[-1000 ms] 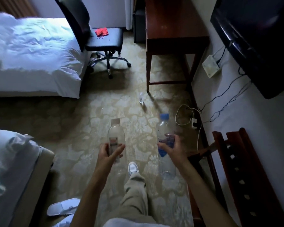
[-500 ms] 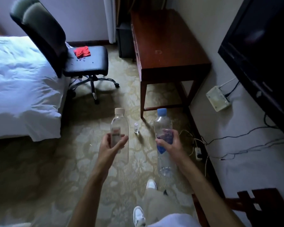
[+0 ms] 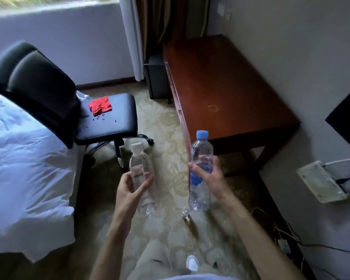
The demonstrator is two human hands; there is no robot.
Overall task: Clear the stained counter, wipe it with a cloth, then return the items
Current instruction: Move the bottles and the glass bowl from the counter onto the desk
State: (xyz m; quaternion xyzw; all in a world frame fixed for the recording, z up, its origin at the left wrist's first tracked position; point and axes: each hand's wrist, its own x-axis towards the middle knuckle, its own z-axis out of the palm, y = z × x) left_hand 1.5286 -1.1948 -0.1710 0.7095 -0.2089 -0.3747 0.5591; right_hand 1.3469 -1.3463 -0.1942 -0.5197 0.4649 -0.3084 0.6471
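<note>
My left hand grips a clear bottle with a white cap around its middle. My right hand grips a clear bottle with a blue cap and blue label. Both bottles are upright, held in the air over the carpet, just short of the near end of a dark red-brown wooden counter. The counter top is bare and shows a faint ring stain. A red cloth lies on the seat of a black office chair to the left of the counter.
A small clear glass stands on the carpet below the right bottle. A white bed fills the left side. A dark screen hangs at the right wall, with a white box and cables below. Small bits lie scattered on the chair seat.
I have walked forward toward the counter with both bottles; the counter and chair are nearer and the glass on the floor has slid down to below my hands.
</note>
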